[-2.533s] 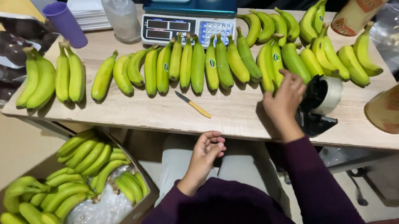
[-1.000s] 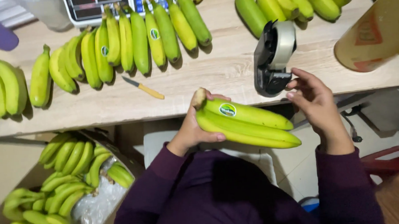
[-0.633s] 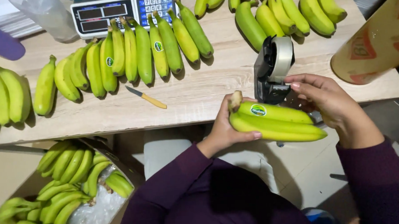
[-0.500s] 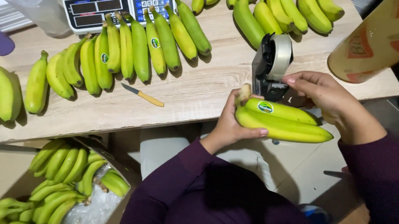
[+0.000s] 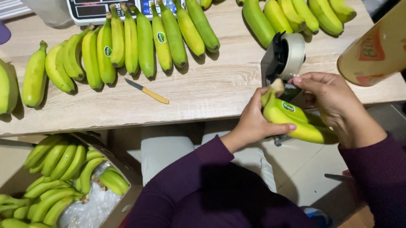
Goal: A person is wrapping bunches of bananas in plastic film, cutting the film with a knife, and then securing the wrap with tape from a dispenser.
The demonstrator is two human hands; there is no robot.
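Small bunch of yellow-green bananas [image 5: 293,122] held at the near right edge of the pale wood-grain table [image 5: 211,93], just in front of the black and grey tape dispenser [image 5: 284,59]. Left hand [image 5: 255,121] wraps the bunch from below and behind near its cut crown, fingers closed firmly round it; the crown end points up toward the dispenser, which puts the stem within reach of the tape. Right hand [image 5: 333,100] lies over the far side of the bunch, fingers curled, fingertips right at the dispenser's lower edge; whether it pinches tape I cannot tell. The bunch hangs clear of the table top, carried by both hands. Farther left on the table, a long row of green bananas [image 5: 137,42] laid side by side, stems toward the far edge, and a small yellow-handled knife [image 5: 147,90] lying loose just near of them. A weighing scale with a keypad [image 5: 118,4] stands at the far edge. Lower left, below the table, an open cardboard box with plastic lining [image 5: 87,208] holds more green bananas.
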